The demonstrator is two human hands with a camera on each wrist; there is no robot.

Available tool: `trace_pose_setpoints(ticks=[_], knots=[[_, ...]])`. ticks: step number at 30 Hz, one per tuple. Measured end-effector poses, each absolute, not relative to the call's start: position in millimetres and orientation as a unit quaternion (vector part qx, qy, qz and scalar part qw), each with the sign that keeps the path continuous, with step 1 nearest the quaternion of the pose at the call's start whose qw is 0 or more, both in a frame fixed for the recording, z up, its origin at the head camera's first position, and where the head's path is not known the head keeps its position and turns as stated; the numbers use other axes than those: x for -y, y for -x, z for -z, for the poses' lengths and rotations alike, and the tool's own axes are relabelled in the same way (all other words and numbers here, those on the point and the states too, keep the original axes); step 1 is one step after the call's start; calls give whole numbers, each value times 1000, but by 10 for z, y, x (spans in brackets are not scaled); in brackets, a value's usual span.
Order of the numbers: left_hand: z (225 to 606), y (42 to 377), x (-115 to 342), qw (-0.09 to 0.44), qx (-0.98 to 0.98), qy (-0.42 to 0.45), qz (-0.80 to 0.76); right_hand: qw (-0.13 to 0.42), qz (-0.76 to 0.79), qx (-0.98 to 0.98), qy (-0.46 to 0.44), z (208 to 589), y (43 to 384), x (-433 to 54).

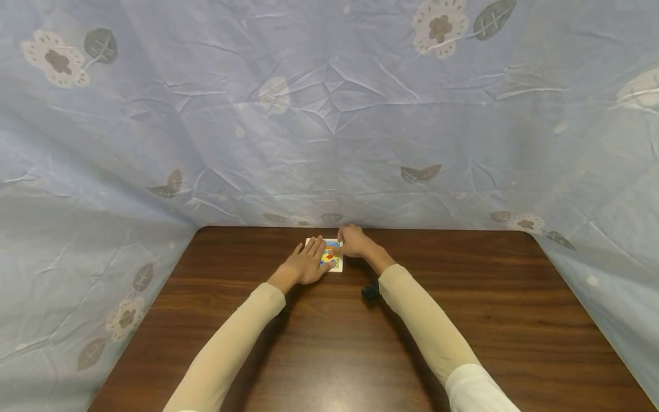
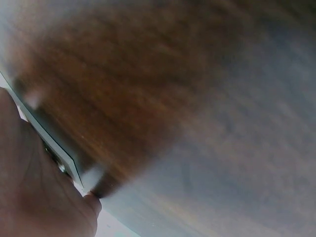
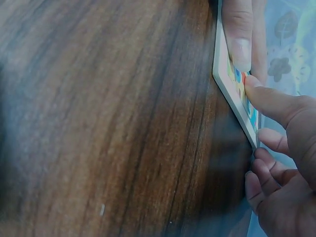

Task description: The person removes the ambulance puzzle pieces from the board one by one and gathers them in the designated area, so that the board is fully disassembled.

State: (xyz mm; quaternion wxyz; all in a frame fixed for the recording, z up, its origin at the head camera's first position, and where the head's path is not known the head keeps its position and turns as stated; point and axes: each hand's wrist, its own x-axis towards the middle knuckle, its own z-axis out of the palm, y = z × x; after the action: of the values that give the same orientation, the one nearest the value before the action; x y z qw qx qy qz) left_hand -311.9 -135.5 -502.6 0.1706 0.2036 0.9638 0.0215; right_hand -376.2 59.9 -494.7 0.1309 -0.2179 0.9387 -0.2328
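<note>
The board, near the counter's far edge, is partly covered by the spread left grip and pinched by the right grip; it could be skewed by uneven pressure.

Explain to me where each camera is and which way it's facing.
Head: on the person's head, facing forward and down at the wooden table, picture board and floral cloth; both sleeves, left hand and right hand show.
Left wrist: on that wrist, looking at the board's edge and blurred table; the left hand fills the lower left.
Right wrist: on that wrist, looking across table and board; both hands show.
Shared: head and right-wrist views both show both hands at the picture board.
</note>
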Motion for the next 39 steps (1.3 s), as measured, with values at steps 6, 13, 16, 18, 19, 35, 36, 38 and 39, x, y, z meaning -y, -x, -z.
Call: trace_pose_setpoints(ticks=[6, 13, 16, 18, 19, 35, 36, 38, 39], knots=[[5050, 3117, 1361, 167, -965, -203, -26, 139, 262, -932, 208, 4946, 3764, -610], [5041, 3119, 1361, 165, -964, -206, -30, 113, 258, -936, 212, 4957, 3757, -619], [5036, 3124, 1367, 164, -965, -202, -31, 97, 260, -935, 218, 4968, 3757, -623], [5038, 3124, 1368, 165, -965, -201, -31, 92, 269, -933, 222, 4980, 3755, -623], [5041, 3124, 1369, 164, -965, -202, -30, 90, 274, -931, 224, 4989, 3755, -625], [5069, 3125, 1356, 168, -966, -195, -33, 55, 335, -913, 224, 5019, 3716, -659], [5071, 3124, 1356, 167, -966, -195, -33, 54, 338, -912, 224, 5018, 3713, -661], [5076, 3125, 1358, 165, -966, -196, -33, 55, 347, -910, 221, 5012, 3704, -668], [5078, 3127, 1359, 164, -966, -197, -32, 56, 352, -908, 220, 5010, 3699, -671]])
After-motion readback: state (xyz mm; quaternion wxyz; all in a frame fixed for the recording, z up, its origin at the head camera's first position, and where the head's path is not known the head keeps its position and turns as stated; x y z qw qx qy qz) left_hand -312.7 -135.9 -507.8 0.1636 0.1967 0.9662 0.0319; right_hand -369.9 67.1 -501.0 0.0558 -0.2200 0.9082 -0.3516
